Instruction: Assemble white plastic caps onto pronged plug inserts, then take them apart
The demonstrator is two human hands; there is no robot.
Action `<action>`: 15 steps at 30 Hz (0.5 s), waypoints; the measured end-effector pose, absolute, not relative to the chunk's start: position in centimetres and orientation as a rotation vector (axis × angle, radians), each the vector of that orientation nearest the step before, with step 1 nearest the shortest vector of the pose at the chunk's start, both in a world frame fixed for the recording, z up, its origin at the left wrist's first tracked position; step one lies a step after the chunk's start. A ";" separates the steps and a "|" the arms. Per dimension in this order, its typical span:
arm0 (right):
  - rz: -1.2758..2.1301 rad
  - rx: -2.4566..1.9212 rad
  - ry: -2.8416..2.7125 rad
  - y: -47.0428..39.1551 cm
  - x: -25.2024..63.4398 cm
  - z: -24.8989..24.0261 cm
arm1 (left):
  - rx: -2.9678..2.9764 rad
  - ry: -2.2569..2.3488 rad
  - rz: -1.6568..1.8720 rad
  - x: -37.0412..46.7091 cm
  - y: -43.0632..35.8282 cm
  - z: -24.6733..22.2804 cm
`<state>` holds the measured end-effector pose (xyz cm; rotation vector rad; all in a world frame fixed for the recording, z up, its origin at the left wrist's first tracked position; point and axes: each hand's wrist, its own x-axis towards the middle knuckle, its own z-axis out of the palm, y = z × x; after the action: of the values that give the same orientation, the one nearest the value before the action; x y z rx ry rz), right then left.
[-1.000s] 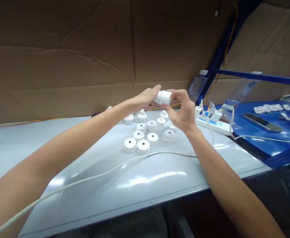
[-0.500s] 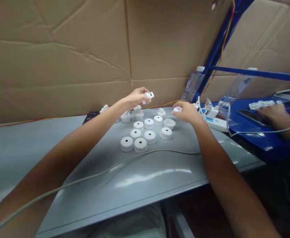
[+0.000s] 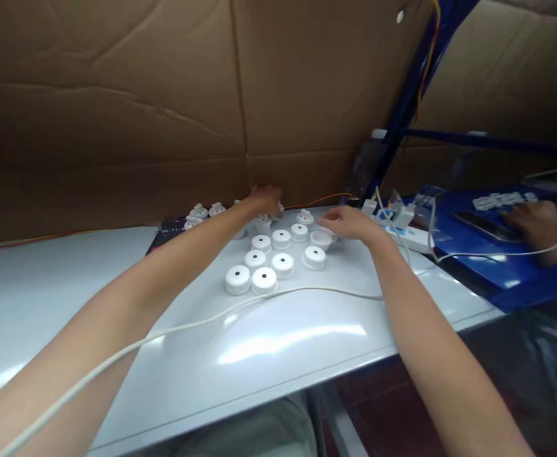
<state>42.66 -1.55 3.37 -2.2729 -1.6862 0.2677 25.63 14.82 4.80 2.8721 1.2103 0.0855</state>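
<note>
My left hand (image 3: 267, 199) is at the back of the table by the cardboard, fingers curled round a small white plug-like piece (image 3: 281, 207) that mostly hides behind them. White round bases with plug tops (image 3: 198, 211) stand left of it, partly behind my forearm. My right hand (image 3: 347, 223) is bent down over a white round cap, its fingers closed about it; only a sliver of the cap shows. Touching or close beside it is an upturned white cup (image 3: 321, 239). Several white round caps with black centre dots (image 3: 282, 264) lie between my hands and nearer me.
A white cable (image 3: 307, 289) crosses the grey table (image 3: 278, 346). On the right are a power strip (image 3: 412, 238) with plugs and a blue metal frame (image 3: 393, 152). Beyond it, another person's hand (image 3: 538, 222) rests near a phone (image 3: 485, 226) on a blue table.
My left hand has lowered from mid-air to the back of the table with the white piece. My right hand has come down and slightly left, towards the white cup.
</note>
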 end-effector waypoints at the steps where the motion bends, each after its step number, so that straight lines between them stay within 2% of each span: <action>1: 0.277 -2.258 -1.694 -1.6 42.7 3.4 | 2.880 1.201 0.077 25.6 14.6 5.1; 8: 0.437 -2.172 -1.938 -1.8 42.9 3.1 | 2.945 1.045 0.272 22.0 10.6 7.9; 11: 0.523 -2.135 -2.016 -2.4 42.2 3.4 | 2.938 0.768 0.441 18.4 7.5 7.9; 15: 0.597 -2.077 -2.132 -3.5 40.9 4.1 | 2.869 0.537 0.276 13.4 3.1 6.0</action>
<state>40.86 -3.50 4.06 -2.0768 -2.1324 0.5968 13.43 3.13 5.99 2.8690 0.5366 0.2755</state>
